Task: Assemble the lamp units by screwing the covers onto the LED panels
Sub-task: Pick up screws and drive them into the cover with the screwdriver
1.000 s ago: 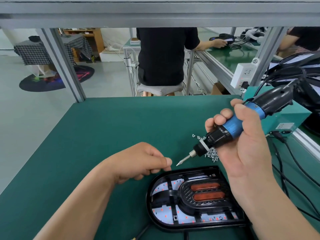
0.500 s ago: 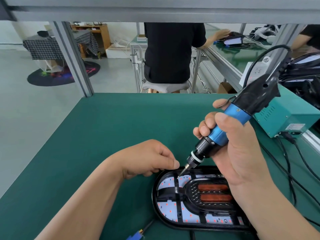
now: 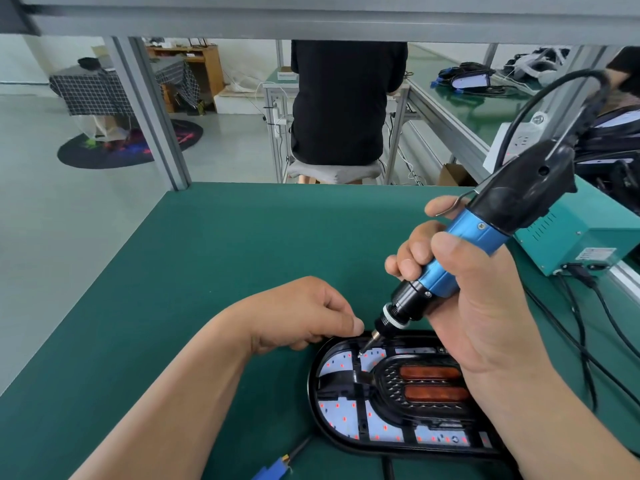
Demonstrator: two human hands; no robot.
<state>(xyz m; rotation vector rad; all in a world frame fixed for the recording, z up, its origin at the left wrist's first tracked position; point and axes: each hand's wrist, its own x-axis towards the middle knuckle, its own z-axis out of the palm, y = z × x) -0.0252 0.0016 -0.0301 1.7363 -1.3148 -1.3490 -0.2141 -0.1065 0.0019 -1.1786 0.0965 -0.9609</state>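
Note:
The lamp unit (image 3: 349, 407), a black oval cover over a white LED panel with red dots, lies on the green mat near me. My right hand (image 3: 474, 313) grips a blue and black electric screwdriver (image 3: 460, 254), tilted down to the left. Its bit tip (image 3: 362, 352) touches the cover's upper left part. My left hand (image 3: 304, 315) sits at the lamp's upper left rim with curled fingers, thumb against forefinger just beside the bit. Nothing shows between its fingers.
A teal power box (image 3: 575, 233) stands at the right, with black cables (image 3: 585, 344) running toward me. A blue-ended wire (image 3: 273, 467) lies at the bottom edge. A metal frame post (image 3: 152, 112) rises at the mat's far left. A seated person (image 3: 346, 98) is beyond the table.
My right hand swung the screwdriver from pointing left in the air to bit-down on the lamp cover. My left hand stayed beside the bit.

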